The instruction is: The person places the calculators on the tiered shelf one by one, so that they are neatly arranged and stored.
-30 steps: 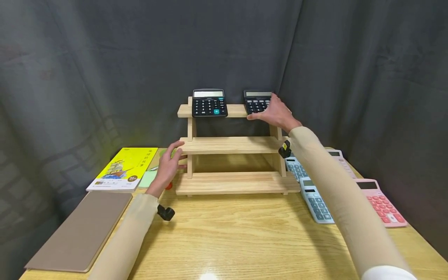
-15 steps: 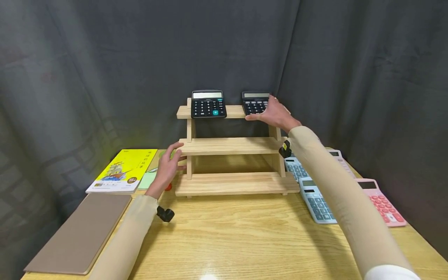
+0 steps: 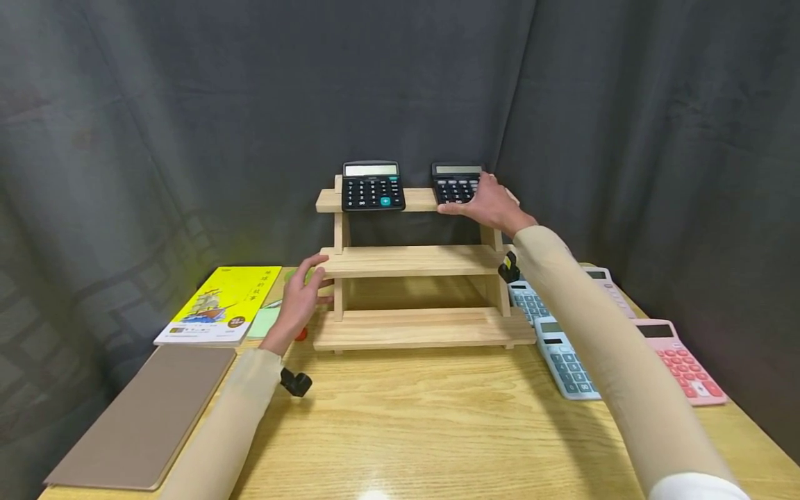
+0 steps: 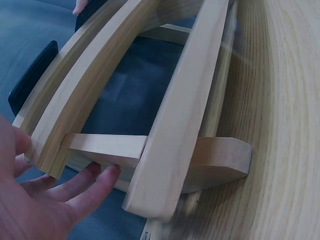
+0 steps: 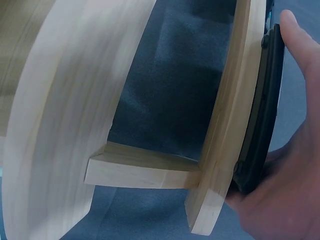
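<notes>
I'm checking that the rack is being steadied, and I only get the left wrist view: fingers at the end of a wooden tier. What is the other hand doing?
Observer: The right hand grips a black calculator at the right end of the top tier of the wooden rack.
Operator: What lies on the table to the right of the rack?
Observer: A blue calculator and a pink calculator lie flat there, side by side.
Operator: And on the left side?
Observer: A yellow book lies beyond the left hand, with a tan notebook nearer the table's front edge.
</notes>
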The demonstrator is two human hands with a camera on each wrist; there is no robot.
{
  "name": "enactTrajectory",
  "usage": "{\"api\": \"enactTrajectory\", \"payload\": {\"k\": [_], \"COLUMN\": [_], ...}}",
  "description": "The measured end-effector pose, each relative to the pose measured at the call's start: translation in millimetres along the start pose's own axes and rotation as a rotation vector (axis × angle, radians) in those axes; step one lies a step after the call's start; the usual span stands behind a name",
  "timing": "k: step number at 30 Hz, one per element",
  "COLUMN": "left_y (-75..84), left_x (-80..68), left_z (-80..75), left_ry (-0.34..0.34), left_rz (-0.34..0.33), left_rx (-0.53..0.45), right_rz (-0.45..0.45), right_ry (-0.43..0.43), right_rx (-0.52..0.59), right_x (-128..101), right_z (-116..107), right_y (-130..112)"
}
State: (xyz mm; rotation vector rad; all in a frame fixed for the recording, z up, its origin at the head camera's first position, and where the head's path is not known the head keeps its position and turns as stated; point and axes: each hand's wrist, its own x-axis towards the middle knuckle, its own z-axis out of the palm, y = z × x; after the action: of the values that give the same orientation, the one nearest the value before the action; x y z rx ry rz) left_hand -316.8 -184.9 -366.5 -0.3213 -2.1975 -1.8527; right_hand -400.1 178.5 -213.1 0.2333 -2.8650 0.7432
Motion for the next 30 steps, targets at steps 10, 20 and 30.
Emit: {"api": "enactTrajectory", "payload": {"k": [10,20,30], "left_y": [2.0,2.0,0.3], "left_x": [0.7,-0.6,-0.9], "left_z": [1.5,0.9,3.1], "left_ry": [0.005,-0.003,-0.003], "left_rz": [-0.003,0.006,0.001], "left_rx": [0.001,-0.001,-0.009], "right_rz": [-0.065,-0.083,-0.084], "right_ry": [0.051,0.091,0.026], "right_rx": [0.116,0.080,0.007], "right_x": [-17.1,-70.9,-143.1], "right_z": [-6.9,-11.3,8.3], "right_y": [10.1,42.8,79.6]}}
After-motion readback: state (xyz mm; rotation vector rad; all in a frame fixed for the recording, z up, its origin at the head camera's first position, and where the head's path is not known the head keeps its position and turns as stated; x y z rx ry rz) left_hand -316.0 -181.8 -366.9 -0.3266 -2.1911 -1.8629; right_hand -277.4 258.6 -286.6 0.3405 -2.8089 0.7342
